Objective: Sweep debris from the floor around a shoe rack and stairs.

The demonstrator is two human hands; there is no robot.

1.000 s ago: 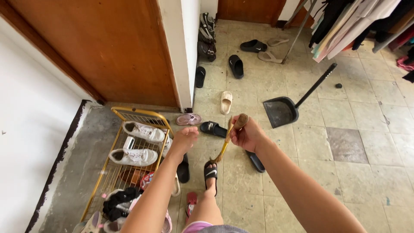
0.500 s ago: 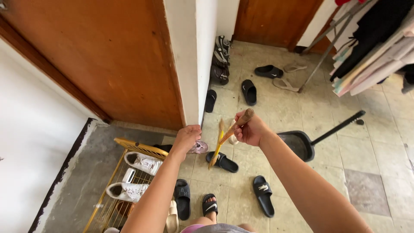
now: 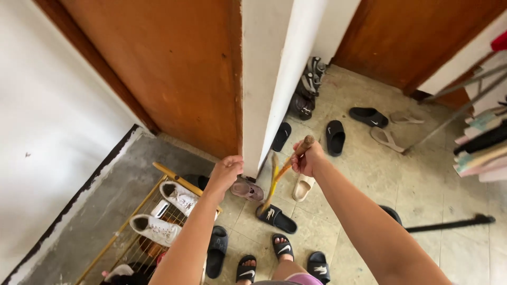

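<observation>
**Broom handle in the right hand, left hand at the wall corner**

The right hand [image 3: 307,158] has its grip wrapped closed round the top of a wooden broom handle [image 3: 288,164]; the stick is round, brown at its knobbed end and yellow lower down, slanting down and left toward the tiled floor [image 3: 417,184]; its lower end is hard to make out against a black slide sandal [image 3: 275,218], and no bristles can be told. The left hand [image 3: 226,171] is curled loosely, fingers bent, at the edge of the white plaster wall corner [image 3: 269,89]; whether it touches the corner or holds anything cannot be told. Beside the corner stands a varnished wooden door [image 3: 169,68]; below the left arm a yellow wire shoe rack [image 3: 138,224] holds white sneakers [image 3: 150,228], its lower part cut off by the frame. A mauve clog [image 3: 246,189] and a cream slide [image 3: 303,187] lie near the broom; the person's feet in black slides [image 3: 284,247] show at the bottom edge. A black dustpan [image 3: 442,226] is half hidden behind the right forearm; only its long handle and a rim show.
</observation>
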